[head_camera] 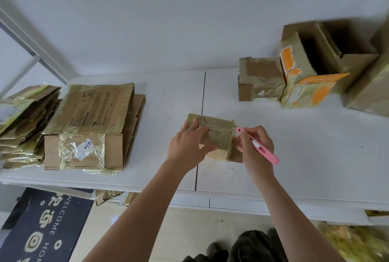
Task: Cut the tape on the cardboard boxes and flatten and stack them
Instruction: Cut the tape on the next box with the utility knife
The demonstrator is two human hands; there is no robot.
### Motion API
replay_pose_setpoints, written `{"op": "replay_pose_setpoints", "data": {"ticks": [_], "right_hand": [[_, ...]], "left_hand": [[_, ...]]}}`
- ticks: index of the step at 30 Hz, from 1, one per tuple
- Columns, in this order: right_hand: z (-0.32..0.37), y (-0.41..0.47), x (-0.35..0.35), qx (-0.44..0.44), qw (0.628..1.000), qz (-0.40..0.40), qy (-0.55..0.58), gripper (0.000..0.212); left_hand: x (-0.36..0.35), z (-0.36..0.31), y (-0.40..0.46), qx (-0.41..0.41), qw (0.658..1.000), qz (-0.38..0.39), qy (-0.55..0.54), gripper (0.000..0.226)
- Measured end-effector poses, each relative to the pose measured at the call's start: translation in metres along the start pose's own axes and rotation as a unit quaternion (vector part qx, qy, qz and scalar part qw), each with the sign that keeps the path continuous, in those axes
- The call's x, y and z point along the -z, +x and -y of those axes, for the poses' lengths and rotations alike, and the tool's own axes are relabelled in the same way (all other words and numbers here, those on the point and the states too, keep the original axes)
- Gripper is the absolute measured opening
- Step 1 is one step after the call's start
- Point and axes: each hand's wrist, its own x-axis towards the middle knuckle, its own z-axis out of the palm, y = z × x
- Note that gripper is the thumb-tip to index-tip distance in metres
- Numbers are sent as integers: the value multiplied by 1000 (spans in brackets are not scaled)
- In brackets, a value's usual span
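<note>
A small taped cardboard box stands in the middle of the white table. My left hand grips its left side, fingers over the top and thumb on the near face. My right hand holds a pink utility knife, whose tip touches the box's top right corner. Flattened boxes lie in a stack at the left of the table. Several unflattened boxes stand at the back right, among them a taped brown one and an open orange-marked one.
A second pile of flattened cardboard overhangs the table's left end. A dark welcome mat lies on the floor below. Cardboard scraps poke out under the table's front edge. The wall stands close behind the table.
</note>
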Motion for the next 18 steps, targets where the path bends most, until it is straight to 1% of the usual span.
{"op": "replay_pose_setpoints", "data": {"ticks": [6,11,15,18], "right_hand": [[-6,-11,6,19,999,41,-27,16],[-8,-15,11,60,995,59,-46,18],[-8,-24,14,46,996,79,-24,16],[-5,-38,13,37,995,90,-39,16]], "left_hand": [[0,-3,2,8,1000,13,19,63],[0,-4,1,8,1000,17,22,63],[0,-3,3,9,999,20,27,63],[0,-4,3,9,999,22,24,63]]}}
